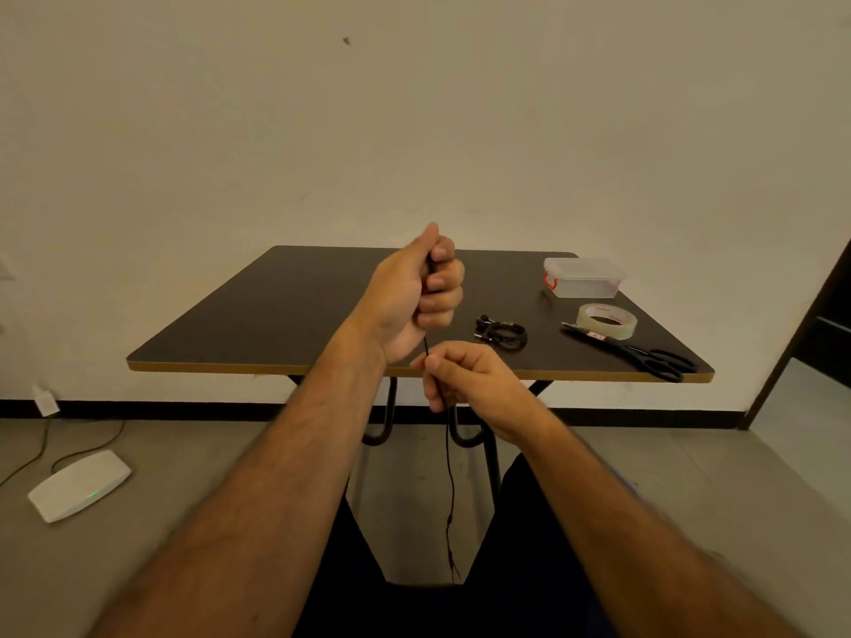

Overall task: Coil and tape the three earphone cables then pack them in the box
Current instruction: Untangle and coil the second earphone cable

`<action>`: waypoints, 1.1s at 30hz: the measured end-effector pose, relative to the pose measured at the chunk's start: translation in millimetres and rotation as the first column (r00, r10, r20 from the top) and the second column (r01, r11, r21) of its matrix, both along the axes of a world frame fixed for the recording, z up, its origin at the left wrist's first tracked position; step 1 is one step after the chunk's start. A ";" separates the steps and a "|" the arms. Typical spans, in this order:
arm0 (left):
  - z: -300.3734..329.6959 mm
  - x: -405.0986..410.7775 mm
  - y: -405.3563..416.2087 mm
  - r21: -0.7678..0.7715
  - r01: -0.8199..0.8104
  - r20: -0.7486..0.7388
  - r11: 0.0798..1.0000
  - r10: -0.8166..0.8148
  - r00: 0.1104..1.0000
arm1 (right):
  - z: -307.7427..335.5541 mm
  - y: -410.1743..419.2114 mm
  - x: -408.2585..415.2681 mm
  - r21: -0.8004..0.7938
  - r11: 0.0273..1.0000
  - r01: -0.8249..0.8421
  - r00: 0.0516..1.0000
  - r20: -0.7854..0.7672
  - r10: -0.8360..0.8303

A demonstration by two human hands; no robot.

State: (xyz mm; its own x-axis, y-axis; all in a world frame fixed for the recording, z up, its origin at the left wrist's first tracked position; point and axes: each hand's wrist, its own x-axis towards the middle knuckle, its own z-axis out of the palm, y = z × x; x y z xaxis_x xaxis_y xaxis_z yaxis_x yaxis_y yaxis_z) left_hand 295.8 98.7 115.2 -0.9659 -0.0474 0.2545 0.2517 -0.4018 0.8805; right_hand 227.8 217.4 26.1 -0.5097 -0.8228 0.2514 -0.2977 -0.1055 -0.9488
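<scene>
My left hand (416, 292) is raised over the near part of the dark table (285, 315), its fingers curled round one end of a thin black earphone cable (449, 476). Just below it, at the table's front edge, my right hand (465, 379) pinches the same cable, which hangs down between my legs. A coiled black earphone bundle (501, 332) lies on the table to the right of my hands. A clear plastic box (582, 277) with a lid and red clips stands at the back right corner. I see no third cable.
A roll of clear tape (607, 320) and black scissors (644, 356) lie near the table's right front corner. On the floor at the left sits a white device (78, 485) with a green light and cords. A dark doorway (824, 333) is at the right.
</scene>
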 end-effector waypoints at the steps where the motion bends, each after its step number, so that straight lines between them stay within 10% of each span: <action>1: 4.1 -2.3 -1.4 -0.059 -0.064 -0.022 0.996 0.063 0.998 | 1.4 3.0 0.8 0.032 0.999 -0.004 1.000 -0.020 0.005; 10: 11.7 -14.9 -13.0 -0.467 -0.469 -0.223 0.750 0.413 0.883 | 52.0 31.5 12.0 0.089 0.978 0.187 0.911 -0.389 -0.139; 17: -6.3 -5.1 -2.8 -0.685 -0.237 -0.062 0.689 0.268 0.961 | 88.4 43.2 5.5 -0.043 0.919 0.391 0.620 -0.726 -0.298; 33: -14.8 10.1 19.5 -0.329 0.302 0.228 0.895 -0.235 0.945 | 95.6 42.5 -22.9 -0.272 0.955 0.119 0.892 -0.394 -0.223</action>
